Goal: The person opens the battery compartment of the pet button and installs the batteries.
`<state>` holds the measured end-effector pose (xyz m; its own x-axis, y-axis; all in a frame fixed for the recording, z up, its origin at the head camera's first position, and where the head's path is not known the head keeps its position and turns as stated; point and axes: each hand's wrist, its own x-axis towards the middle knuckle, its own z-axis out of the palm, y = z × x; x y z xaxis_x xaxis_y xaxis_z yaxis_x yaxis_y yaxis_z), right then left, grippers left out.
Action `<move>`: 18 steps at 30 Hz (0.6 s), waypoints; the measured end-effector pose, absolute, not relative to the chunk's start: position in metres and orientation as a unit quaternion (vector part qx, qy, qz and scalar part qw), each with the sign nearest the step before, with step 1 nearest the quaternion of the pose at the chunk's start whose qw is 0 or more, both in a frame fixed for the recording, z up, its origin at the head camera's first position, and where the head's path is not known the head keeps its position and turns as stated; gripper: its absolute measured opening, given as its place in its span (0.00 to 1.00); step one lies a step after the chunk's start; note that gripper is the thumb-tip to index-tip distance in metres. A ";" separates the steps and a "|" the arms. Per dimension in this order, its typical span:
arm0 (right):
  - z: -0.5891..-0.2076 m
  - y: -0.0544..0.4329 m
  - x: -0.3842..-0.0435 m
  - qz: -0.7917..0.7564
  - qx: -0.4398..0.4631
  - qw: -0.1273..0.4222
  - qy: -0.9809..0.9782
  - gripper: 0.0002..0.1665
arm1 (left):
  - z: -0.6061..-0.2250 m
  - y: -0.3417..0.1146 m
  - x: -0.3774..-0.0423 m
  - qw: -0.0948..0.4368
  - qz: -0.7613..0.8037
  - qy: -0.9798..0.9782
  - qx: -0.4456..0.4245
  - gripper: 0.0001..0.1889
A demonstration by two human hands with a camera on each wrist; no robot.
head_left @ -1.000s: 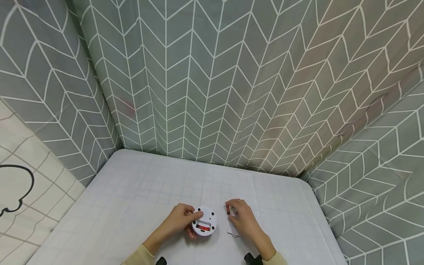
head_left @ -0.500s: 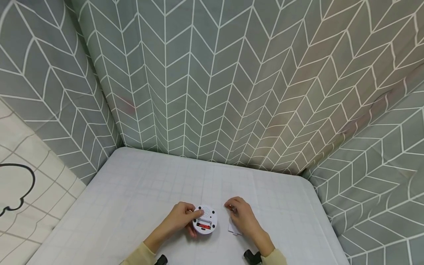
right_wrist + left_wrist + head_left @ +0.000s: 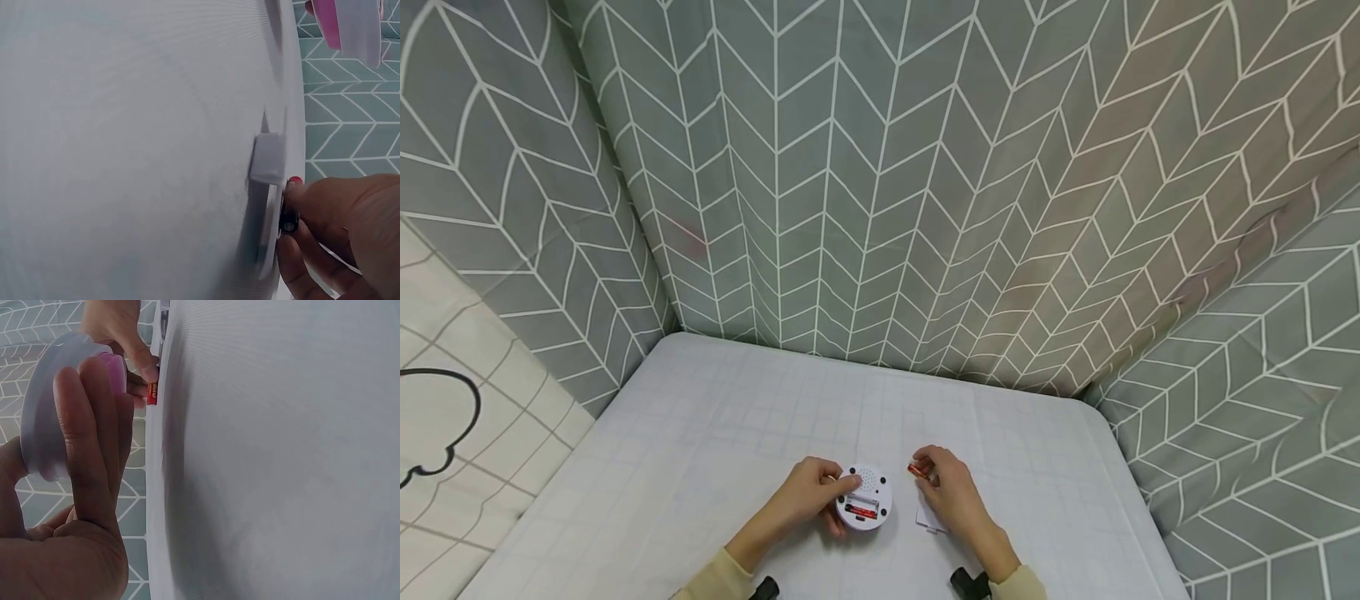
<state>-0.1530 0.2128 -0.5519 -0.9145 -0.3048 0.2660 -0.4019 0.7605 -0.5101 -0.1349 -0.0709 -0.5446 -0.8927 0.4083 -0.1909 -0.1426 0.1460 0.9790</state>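
Note:
My left hand (image 3: 808, 492) grips a round white device (image 3: 872, 483) by its left edge, thumb on top. Its upturned face shows a dotted speaker grille, dark feet and an uncovered battery compartment with one red battery (image 3: 861, 512) in the lower slot. The left wrist view shows a pink part (image 3: 114, 372) on the device's underside. To the right, my right hand (image 3: 951, 492) pinches another red battery (image 3: 917, 471) between thumb and fingers, just above the table. A dark battery end (image 3: 289, 224) shows between the fingers in the right wrist view.
A thin white cover (image 3: 928, 518) lies on the table partly under my right hand; its raised block (image 3: 269, 159) shows in the right wrist view. The white-covered table (image 3: 760, 400) ends at grey chevron-patterned curtains (image 3: 865, 208) at the back and sides.
The battery in my right fingers has turned from pointing towards me to lying more sideways. My right hand has shifted only slightly; my left hand and the device stay almost in place.

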 end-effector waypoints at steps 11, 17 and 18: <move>-0.552 0.212 -0.152 0.276 0.186 0.084 -0.939 0.13 | -0.544 -0.072 -0.135 0.212 0.641 0.731 0.094 0.20; -0.547 0.208 -0.147 0.303 0.202 0.103 -0.926 0.14 | -0.544 -0.073 -0.135 0.210 0.640 0.733 0.094 0.20; -0.545 0.207 -0.146 0.311 0.210 0.106 -0.921 0.14 | -0.544 -0.073 -0.135 0.210 0.641 0.732 0.094 0.20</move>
<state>-0.1457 0.2074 -0.5448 -0.8894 -0.3199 0.3265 -0.4524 0.7182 -0.5288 -0.1348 -0.0734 -0.5443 -0.8940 0.4071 -0.1870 -0.1312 0.1610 0.9782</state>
